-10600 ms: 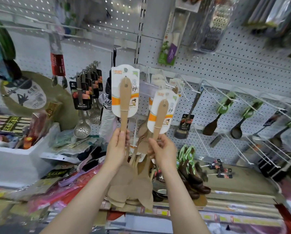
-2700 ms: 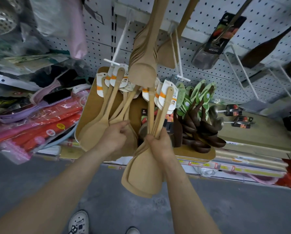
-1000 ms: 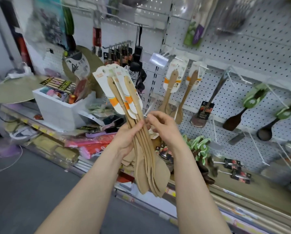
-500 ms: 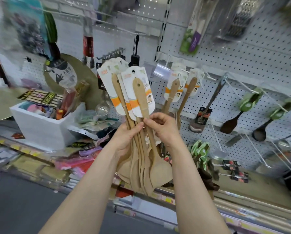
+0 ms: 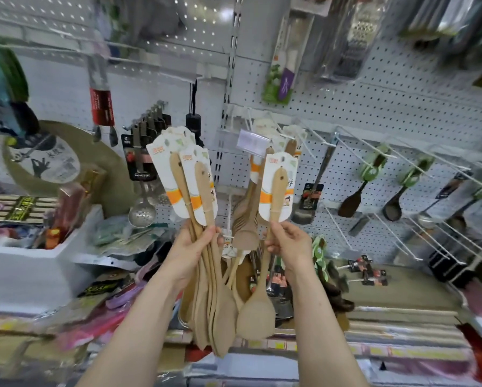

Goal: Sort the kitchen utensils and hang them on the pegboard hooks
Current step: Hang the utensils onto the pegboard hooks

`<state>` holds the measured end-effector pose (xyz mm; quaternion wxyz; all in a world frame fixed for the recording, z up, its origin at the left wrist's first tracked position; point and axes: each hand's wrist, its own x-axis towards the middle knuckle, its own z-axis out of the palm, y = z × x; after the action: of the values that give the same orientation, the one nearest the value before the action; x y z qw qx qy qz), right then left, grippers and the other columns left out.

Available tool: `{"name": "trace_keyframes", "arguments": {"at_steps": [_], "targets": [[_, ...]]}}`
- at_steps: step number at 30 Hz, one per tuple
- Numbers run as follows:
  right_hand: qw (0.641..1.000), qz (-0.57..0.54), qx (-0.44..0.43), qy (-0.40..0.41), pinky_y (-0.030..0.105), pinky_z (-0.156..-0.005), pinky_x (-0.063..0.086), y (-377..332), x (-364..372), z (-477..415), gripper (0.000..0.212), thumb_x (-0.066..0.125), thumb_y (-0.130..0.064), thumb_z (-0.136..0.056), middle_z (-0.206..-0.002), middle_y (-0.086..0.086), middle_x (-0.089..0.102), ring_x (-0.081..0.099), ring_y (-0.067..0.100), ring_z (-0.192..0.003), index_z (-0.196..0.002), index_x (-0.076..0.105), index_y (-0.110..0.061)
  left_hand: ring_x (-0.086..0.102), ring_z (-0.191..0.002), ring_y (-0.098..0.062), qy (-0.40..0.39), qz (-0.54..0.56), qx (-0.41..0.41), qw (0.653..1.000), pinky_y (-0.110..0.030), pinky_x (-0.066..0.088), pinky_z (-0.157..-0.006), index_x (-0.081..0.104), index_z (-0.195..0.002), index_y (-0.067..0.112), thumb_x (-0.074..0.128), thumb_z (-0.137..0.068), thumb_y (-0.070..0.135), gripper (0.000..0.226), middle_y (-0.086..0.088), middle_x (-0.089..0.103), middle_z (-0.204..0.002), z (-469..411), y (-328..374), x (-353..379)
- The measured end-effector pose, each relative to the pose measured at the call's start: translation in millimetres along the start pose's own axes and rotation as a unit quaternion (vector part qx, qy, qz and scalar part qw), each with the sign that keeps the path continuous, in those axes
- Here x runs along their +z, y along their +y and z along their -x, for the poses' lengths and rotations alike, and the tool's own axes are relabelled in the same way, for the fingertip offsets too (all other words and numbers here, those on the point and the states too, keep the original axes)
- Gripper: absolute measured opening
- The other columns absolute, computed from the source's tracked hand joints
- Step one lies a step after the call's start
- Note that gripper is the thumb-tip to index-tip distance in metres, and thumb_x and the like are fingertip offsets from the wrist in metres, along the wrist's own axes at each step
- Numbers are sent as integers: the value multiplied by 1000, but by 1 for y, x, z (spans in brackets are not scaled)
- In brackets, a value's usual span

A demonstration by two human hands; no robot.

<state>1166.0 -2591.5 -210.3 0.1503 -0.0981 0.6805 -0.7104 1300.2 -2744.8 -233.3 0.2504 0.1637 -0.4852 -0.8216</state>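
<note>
In right hand (image 5: 288, 244) one spatula (image 5: 256, 317); left hand (image 5: 194, 248), bundle (image 5: 216, 311).

A white pegboard wall (image 5: 402, 107) is spanning the scene from 9 o'clock round to 3 o'clock. A slotted metal upright (image 5: 230, 65) is running down it at 12 o'clock. Bright glints of light are showing on the upper panel (image 5: 200, 15), just left of that upright. A white box (image 5: 30, 269) is sitting on the shelving at 9 o'clock. A blurred shelf edge (image 5: 388, 351) with yellow labels is stretching from 6 toward 4 o'clock.
</note>
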Motion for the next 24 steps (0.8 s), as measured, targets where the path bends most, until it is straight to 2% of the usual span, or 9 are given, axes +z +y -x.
{"name": "trace_keyframes", "arguments": {"at_steps": [3,7,12,16,20,22,24], "targets": [[1000,20,-1,19,24,-55,51,-5,6,-14,22,67,-23,-95,-62,5,66,58,14,-54,-88,70,-3,70,-77,-18,9,2,-2,1000,-34,59,-69,53,-115,13,58,-93,16,22,-3,70,-83,-6,2,-6],[999,38,-2,32,27,-56,51,-7,15,-34,22,68,-26,-93,-69,9,70,58,15,-53,-84,70,-6,71,-76,-15,27,-24,2,999,-31,58,-62,56,-114,11,60,-91,22,26,-3,72,-79,-9,7,-13],[997,48,-1,59,26,-52,49,-4,24,-51,23,67,-25,-94,-67,10,69,56,14,-49,-83,70,-5,71,-75,-17,49,-34,17,998,-34,59,-67,56,-111,13,59,-93,19,19,-3,72,-82,-17,9,-19],[998,44,6,45,23,-45,43,-7,37,-67,25,66,-23,-95,-59,5,63,48,11,-42,-83,69,-2,68,-73,-17,34,-18,25,999,-30,58,-63,53,-112,16,56,-95,15,17,-3,69,-82,-25,14,-20],[999,32,21,22,24,-51,47,-9,58,-91,26,64,-26,-96,-68,10,68,51,10,-46,-81,69,-5,68,-70,-15,23,-48,28,998,-28,57,-59,52,-109,13,56,-95,16,16,-1,69,-82,-32,21,-26],[999,10,31,14,24,-52,49,-10,70,-102,26,64,-27,-96,-69,11,68,52,10,-46,-84,68,-4,66,-71,-15,19,-85,38,996,-27,56,-61,52,-109,13,64,-90,27,27,-3,68,-83,-32,27,-35],[999,-4,34,14,21,-51,51,-8,85,-110,25,64,-26,-96,-66,9,67,54,8,-43,-86,66,-3,65,-73,-17,13,-124,37,991,-30,56,-63,52,-110,13,78,-77,46,53,-7,68,-84,-31,35,-47]]}}
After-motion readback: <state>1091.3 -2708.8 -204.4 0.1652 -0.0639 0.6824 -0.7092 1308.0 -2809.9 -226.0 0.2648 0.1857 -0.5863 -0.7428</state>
